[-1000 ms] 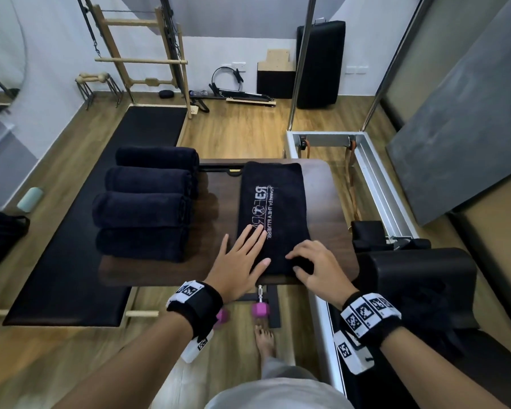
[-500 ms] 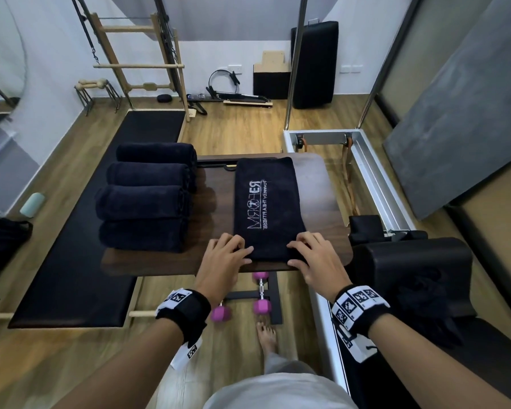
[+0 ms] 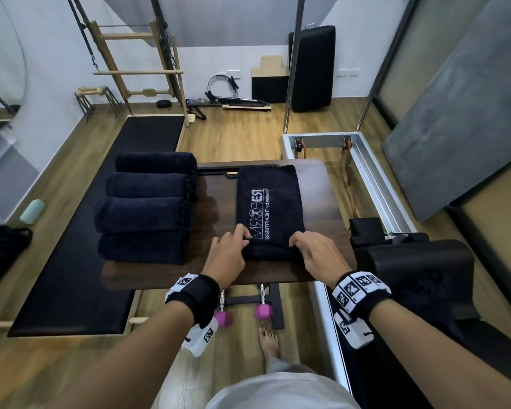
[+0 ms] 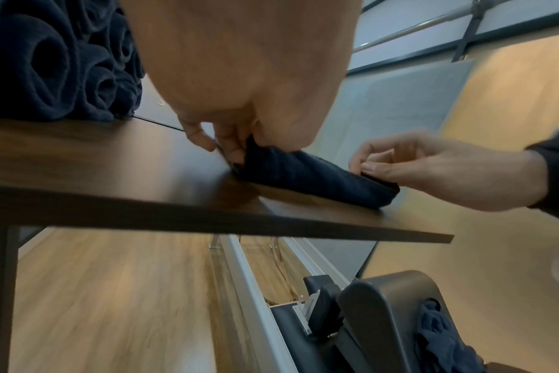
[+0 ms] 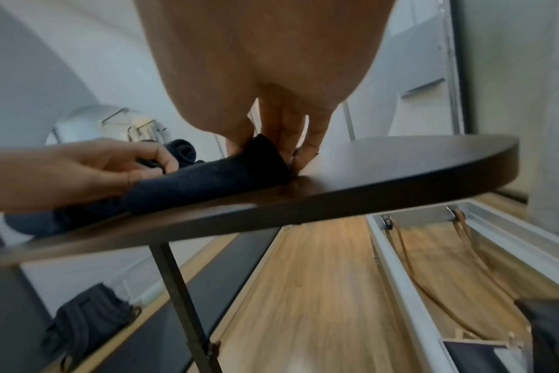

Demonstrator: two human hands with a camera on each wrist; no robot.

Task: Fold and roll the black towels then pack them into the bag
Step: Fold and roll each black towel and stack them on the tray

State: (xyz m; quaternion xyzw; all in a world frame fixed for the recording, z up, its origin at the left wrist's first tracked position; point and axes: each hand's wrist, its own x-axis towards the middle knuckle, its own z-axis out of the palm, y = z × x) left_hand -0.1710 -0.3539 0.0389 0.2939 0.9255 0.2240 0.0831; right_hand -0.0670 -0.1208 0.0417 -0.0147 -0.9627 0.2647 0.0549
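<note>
A folded black towel [image 3: 267, 202] with white lettering lies lengthwise on the dark wooden table [image 3: 322, 208]. Its near end is turned over into a small roll [image 3: 267, 250]. My left hand [image 3: 229, 250] pinches the roll's left end, and my right hand [image 3: 316, 252] pinches its right end. In the left wrist view the left hand's fingers [image 4: 230, 146] curl round the roll [image 4: 307, 176]; in the right wrist view the right hand's fingers [image 5: 291, 141] grip the roll's end [image 5: 259, 161]. Several rolled black towels [image 3: 145, 214] lie side by side on the table's left part. A black bag [image 3: 0, 252] sits on the floor at far left.
A black exercise mat [image 3: 80, 261] lies on the floor left of the table. A metal reformer frame [image 3: 375, 184] and a black padded box [image 3: 419, 270] stand at the right. Pink dumbbells [image 3: 263, 311] and my bare foot [image 3: 267, 343] are under the table's near edge.
Both hands went from lying flat on the towel's near end to gripping it. The near edge has been turned over away from me into a first small roll.
</note>
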